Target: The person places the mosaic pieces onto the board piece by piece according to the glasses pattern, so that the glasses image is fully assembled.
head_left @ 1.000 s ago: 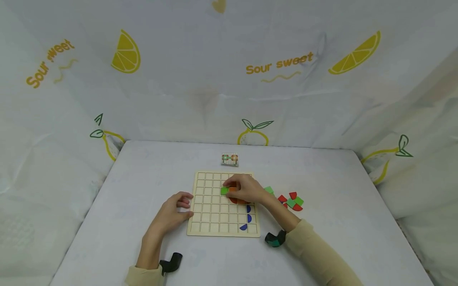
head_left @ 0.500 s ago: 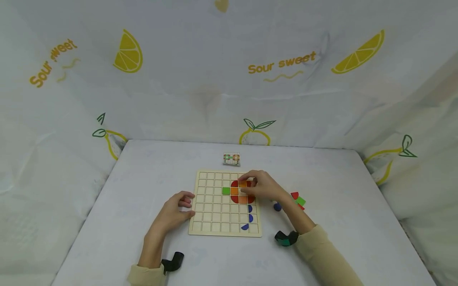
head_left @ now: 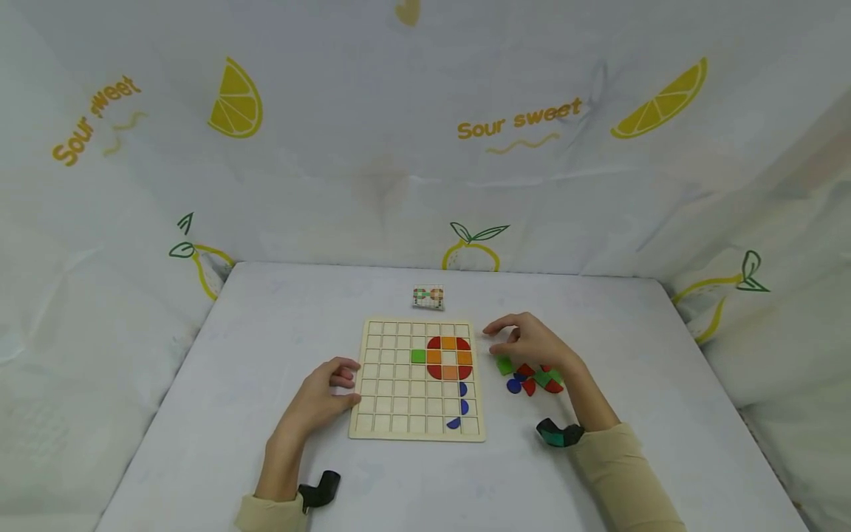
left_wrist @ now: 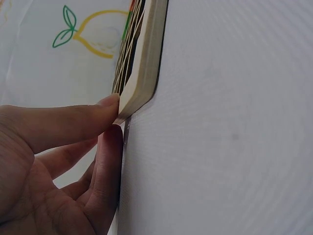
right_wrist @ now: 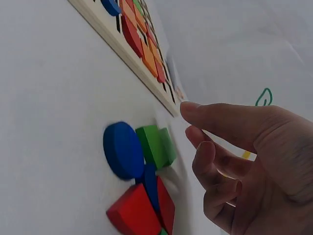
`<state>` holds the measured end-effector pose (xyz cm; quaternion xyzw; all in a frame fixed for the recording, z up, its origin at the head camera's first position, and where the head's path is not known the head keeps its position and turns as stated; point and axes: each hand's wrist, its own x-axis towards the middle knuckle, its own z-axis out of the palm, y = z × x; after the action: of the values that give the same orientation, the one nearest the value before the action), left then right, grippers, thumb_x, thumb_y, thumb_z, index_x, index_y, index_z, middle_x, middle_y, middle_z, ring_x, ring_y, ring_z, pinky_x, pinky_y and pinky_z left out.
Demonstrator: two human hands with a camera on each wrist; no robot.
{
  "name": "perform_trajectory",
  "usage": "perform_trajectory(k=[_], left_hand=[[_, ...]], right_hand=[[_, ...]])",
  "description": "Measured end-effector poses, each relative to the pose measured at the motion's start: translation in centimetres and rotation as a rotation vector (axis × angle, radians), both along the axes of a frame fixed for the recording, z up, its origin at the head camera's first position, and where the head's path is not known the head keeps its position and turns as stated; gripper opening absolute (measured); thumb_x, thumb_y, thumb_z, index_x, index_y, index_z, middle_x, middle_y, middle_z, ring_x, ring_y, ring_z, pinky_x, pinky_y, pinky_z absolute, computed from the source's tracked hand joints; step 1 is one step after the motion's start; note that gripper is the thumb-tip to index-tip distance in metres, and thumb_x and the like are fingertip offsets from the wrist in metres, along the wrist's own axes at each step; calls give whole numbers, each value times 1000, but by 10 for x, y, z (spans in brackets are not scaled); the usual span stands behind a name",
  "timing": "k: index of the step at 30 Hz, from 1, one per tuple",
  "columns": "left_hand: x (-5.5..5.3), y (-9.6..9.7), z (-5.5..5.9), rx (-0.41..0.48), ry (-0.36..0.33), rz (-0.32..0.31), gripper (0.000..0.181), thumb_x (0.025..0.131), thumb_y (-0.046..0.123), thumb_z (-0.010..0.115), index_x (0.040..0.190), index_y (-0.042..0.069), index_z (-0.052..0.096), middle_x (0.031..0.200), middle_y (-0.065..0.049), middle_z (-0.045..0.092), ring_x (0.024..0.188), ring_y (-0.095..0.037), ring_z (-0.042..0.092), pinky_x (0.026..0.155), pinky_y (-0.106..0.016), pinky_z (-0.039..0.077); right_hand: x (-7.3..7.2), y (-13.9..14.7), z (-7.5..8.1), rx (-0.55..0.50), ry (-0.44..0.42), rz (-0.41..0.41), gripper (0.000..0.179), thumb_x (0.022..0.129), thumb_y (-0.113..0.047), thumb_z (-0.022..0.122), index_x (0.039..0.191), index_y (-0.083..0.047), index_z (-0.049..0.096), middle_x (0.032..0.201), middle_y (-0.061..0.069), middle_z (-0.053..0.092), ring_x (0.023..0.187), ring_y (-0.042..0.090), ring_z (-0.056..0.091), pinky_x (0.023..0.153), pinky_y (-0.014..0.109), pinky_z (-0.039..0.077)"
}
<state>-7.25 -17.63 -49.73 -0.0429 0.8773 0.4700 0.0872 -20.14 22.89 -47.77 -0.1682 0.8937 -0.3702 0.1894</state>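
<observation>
A wooden grid board [head_left: 392,399] lies on the table. On its right part, red corner pieces [head_left: 433,372] and orange squares [head_left: 448,343] form a ring, with a green square [head_left: 418,356] on its left side. Three blue half-circles [head_left: 464,407] sit in the cells below. My left hand [head_left: 322,395] rests thumb and fingertips against the board's left edge, thumb tip [left_wrist: 110,105] right at a rounded corner. My right hand [head_left: 535,343] is off the board's right side with nothing between thumb and fingers, above and beside a loose pile with a green block [right_wrist: 152,147] and a red piece [right_wrist: 134,210].
A small pattern card [head_left: 428,297] lies behind the board. The loose pile also has a blue round piece [head_left: 514,386] at its left. White cloth printed with lemons [head_left: 470,255] hangs at the back and sides.
My right hand has moved right, from over the ring to beside the loose pile. An orange square now shows on the ring's right side. My left hand has stayed at the board's edge.
</observation>
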Motion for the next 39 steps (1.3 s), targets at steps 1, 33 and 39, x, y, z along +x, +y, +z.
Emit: perform_trajectory(k=[1,33,39], left_hand=[[0,0,0,0,-2,2,50,85,0,87,131,6,69,117,-10,70,108,-20,70,94,-38,55],[0,-1,-4,7,-1,5,49,85,-2,85,131,6,69,116,-9,70,107,-19,70,93,-37,54],[0,0,-3,10,0,7,49,85,-2,84,131,6,69,116,-9,70,107,-20,70,92,-36,54]], right_hand=[[0,3,-1,2,-11,1,34,95,-18,84,128,-10,78,129,16,74,76,20,60,64,25,53],[0,31,-13,-2,-1,74,33,94,-8,80,126,-12,78,122,12,75,81,19,59,68,23,53],[0,30,-16,9,17,72,33,93,-11,82,125,-10,78,118,11,75,82,19,58,68,23,52]])
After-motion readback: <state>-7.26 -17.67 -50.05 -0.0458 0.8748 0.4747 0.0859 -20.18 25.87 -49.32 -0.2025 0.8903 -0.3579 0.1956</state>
